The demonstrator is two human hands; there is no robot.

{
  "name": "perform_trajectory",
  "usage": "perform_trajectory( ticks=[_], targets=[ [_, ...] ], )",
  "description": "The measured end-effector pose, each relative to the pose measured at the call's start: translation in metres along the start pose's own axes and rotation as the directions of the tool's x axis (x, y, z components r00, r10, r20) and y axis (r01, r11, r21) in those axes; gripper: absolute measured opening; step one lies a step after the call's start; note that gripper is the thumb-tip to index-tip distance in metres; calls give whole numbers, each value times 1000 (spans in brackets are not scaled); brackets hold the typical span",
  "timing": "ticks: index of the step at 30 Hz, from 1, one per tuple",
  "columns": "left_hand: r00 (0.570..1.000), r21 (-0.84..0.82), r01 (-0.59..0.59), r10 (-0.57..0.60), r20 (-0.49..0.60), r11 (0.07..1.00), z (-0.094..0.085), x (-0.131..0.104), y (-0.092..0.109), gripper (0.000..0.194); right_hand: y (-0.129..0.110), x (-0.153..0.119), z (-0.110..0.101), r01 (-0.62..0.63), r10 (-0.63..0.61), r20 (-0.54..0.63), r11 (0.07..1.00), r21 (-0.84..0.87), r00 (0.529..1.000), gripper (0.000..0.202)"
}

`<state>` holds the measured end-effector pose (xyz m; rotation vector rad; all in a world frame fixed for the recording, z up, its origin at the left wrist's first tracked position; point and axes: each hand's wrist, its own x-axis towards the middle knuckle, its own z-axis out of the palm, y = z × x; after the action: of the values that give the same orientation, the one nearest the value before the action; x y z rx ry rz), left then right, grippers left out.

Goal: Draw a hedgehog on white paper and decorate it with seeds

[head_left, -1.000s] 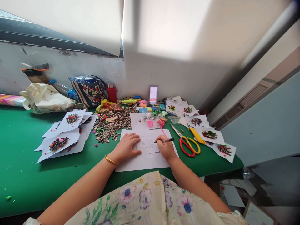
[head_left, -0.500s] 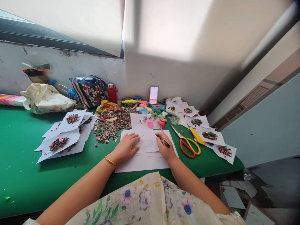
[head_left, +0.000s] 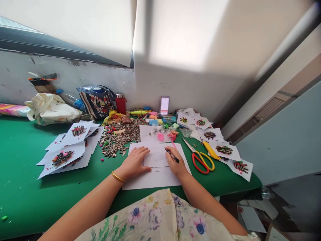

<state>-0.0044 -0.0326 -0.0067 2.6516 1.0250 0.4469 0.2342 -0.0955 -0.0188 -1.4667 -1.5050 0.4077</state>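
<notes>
My left hand (head_left: 135, 162) lies flat with its fingers spread on a white sheet of paper (head_left: 160, 180). A smaller piece of paper (head_left: 160, 163) rests on top of that sheet, bearing a pale outline drawing that looks like a rounded animal with a scaly or spiny back. In my right hand (head_left: 177, 164) is a black pen (head_left: 172, 156), its tip at the upper right of the drawing. Scissors (head_left: 200, 157) with one red and one yellow handle lie just right of that hand.
Striped sunflower seeds (head_left: 120, 137) are heaped beyond my left hand. Cards decorated with seeds (head_left: 72, 134) are stacked at left, with more cards (head_left: 224, 149) at right beside a yellow cutter (head_left: 212, 150). Bags, a red flask (head_left: 120, 104) and a phone (head_left: 164, 105) stand along the wall.
The small drawing sheet has shifted slightly left and down relative to the large sheet, its edges now straighter. My right hand still has the pen, and the view has tilted up a little.
</notes>
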Motion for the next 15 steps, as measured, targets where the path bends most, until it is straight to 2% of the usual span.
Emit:
perform_trajectory(
  ticks=[9, 15],
  targets=[
    [1000, 21, -2, 2, 15, 1000, 0, 1, 1, 83, 0, 1, 1, -13, 14, 37, 1000, -27, 999, 28],
    [1000, 85, 4, -3, -15, 996, -4, -1, 4, 77, 2, 1, 3, -16, 17, 40, 1000, -14, 999, 27]
  ],
)
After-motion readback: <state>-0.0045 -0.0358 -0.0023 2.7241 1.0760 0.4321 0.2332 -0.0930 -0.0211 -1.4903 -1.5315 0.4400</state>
